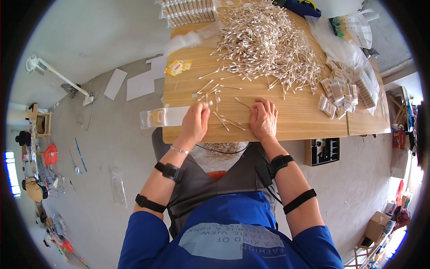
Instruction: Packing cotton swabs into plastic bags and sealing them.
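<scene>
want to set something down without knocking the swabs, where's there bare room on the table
The table is bare between the right hand and the small packs, and at left between the yellow cards and the white strip. Crowded: the far middle under the swab pile, and beside the left hand, where loose swabs lie.

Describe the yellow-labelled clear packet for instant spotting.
Find the wooden table and go to its near left corner. The clear packet juts past the edge there; unlike the yellow cards farther up, it has a white strip reaching toward the left hand.
</scene>
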A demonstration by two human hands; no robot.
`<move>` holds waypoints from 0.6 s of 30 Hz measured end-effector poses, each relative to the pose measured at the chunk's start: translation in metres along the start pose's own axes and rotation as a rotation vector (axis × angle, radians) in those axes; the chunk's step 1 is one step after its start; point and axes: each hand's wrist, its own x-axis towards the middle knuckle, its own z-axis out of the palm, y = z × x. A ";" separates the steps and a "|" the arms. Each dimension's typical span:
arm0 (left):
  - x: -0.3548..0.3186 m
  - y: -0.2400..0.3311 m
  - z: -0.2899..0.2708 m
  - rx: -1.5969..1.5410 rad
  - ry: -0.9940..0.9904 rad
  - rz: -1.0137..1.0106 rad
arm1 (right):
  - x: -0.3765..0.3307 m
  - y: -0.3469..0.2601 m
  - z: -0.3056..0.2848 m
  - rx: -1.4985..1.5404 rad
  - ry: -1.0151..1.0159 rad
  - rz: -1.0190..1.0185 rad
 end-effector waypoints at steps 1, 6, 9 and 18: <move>-0.009 0.002 -0.004 0.000 -0.003 0.001 | 0.000 0.001 0.000 -0.002 0.002 0.002; -0.065 0.004 -0.002 0.177 -0.320 0.346 | 0.001 0.000 0.000 -0.004 0.000 -0.005; -0.073 0.015 0.001 0.322 -0.221 0.388 | 0.001 0.002 0.002 0.000 0.015 -0.007; -0.027 0.022 0.027 0.307 -0.072 0.314 | 0.000 0.001 0.001 -0.014 0.002 0.006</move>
